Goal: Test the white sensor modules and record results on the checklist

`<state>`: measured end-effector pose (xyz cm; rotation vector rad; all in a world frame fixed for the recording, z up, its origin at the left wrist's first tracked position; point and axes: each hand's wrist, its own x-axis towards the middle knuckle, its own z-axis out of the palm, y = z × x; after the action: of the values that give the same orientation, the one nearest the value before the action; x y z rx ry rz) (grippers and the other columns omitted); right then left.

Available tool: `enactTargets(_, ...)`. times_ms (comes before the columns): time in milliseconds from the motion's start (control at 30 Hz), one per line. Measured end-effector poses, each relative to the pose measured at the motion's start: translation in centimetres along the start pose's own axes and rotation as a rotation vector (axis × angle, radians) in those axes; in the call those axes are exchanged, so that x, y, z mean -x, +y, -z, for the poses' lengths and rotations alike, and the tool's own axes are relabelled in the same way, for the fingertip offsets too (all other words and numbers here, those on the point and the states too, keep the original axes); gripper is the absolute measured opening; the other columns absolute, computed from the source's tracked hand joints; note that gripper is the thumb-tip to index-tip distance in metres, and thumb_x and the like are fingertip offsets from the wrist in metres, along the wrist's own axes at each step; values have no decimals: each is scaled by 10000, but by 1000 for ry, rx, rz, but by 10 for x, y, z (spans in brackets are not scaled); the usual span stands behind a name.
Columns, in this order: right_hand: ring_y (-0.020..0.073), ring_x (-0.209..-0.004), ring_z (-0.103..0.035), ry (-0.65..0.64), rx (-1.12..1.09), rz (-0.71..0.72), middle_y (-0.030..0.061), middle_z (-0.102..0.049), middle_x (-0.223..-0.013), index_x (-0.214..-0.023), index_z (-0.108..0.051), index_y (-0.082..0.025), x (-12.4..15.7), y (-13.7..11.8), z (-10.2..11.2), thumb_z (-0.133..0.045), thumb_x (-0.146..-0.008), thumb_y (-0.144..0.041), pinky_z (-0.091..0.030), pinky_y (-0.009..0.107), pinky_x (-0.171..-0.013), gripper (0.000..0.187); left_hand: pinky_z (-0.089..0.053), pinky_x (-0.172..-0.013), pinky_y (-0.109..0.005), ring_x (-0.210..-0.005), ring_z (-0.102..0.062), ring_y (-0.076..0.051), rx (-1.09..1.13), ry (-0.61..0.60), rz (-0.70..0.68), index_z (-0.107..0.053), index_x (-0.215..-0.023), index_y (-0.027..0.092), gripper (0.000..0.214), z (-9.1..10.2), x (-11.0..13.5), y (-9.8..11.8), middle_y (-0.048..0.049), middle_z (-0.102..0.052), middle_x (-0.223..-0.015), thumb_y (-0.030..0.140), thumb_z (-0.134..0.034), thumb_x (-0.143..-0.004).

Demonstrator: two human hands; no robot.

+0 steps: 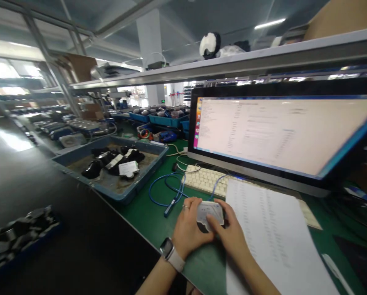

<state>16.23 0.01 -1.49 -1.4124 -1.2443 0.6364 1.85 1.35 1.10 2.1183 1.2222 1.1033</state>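
Between my two hands is a small white-and-dark device (206, 209) with a pale, flat face turned up; its exact kind I cannot make out. My left hand (188, 227), with a ring and a watch (171, 252) on the wrist, grips its left side. My right hand (232, 229) closes on the right side, the thumb lying across the face. Just beyond the device, a blue cable (167, 205) lies coiled on the green bench mat (140, 217). A printed paper sheet (266, 229) sits under and beside my right forearm.
A grey-blue tray (124, 196) at left holds several black and white parts. Behind my hands are a keyboard (204, 180) and a large monitor (281, 131). A shelf (263, 61) runs overhead. Lower left, a bin (20, 250) of similar parts; a white pen-like item (337, 272) lies right.
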Motion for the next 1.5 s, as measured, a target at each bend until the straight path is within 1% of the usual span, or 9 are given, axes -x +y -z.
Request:
enactTargets(133, 291, -1073, -541, 14, 10, -12, 80, -585, -1137, -1077, -554, -260, -4, 7, -1, -639, -662, -519, -412, 489, -968, 497, -486, -955, -420, -1107, -538, -280, 47, -12, 21, -426, -1208, 197, 745, -2, 0, -2, -105, -467, -1196, 214, -718, -524)
enactTargets(300, 289, -1017, -571, 37, 3, -43, 77, -599, -1114, -1059, -569, -239, -5, 7, -2, -638, -627, -554, -438, 478, -933, 540, -477, -968, -422, -1107, -535, -274, 71, -2, 1, -427, -1213, 209, 748, -4, 0, -5, -88, -464, -1195, 229, -714, -522)
enactTargets(500, 282, -1032, -566, 47, 4, -31, 73, -600, -1122, -1075, -567, -242, -3, 7, -2, -643, -648, -531, -430, 473, -948, 521, -477, -967, -418, -1117, -526, -281, 68, -23, 7, -428, -1210, 183, 740, -2, -1, -3, -106, -458, -1193, 218, -710, -526)
enactTargets(767, 269, -1039, -568, 61, 0, 47, 70, -609, -1122, -1098, -574, -248, 0, 7, -3, -652, -698, -448, -454, 465, -926, 454, -476, -956, -434, -1126, -528, -284, 48, -34, -7, -403, -1216, 190, 710, 0, -1, -4, -112, -448, -1196, 198, -683, -565)
enactTargets(1033, 264, -1066, -552, 65, -13, 59, 66, -602, -1137, -1102, -573, -249, 2, 2, -3, -641, -723, -409, -435, 465, -952, 417, -486, -940, -434, -1119, -541, -276, 15, -9, -52, -410, -1210, 192, 666, 1, -2, -4, -112, -465, -1175, 192, -675, -599)
enactTargets(1233, 259, -1098, -537, 70, -22, 59, 65, -593, -1165, -1113, -568, -252, 3, 2, -5, -631, -741, -401, -417, 462, -980, 406, -482, -953, -429, -1131, -536, -272, -15, 12, -58, -418, -1216, 167, 650, 0, -1, -6, -128, -463, -1192, 205, -674, -620)
enactTargets(1500, 261, -1098, -545, 68, -47, 49, 68, -593, -1173, -1117, -566, -251, 3, 3, -5, -632, -741, -392, -440, 460, -964, 407, -481, -960, -430, -1135, -543, -271, -24, 26, -83, -440, -1243, 187, 667, -2, 1, -9, -116, -466, -1196, 206, -697, -628)
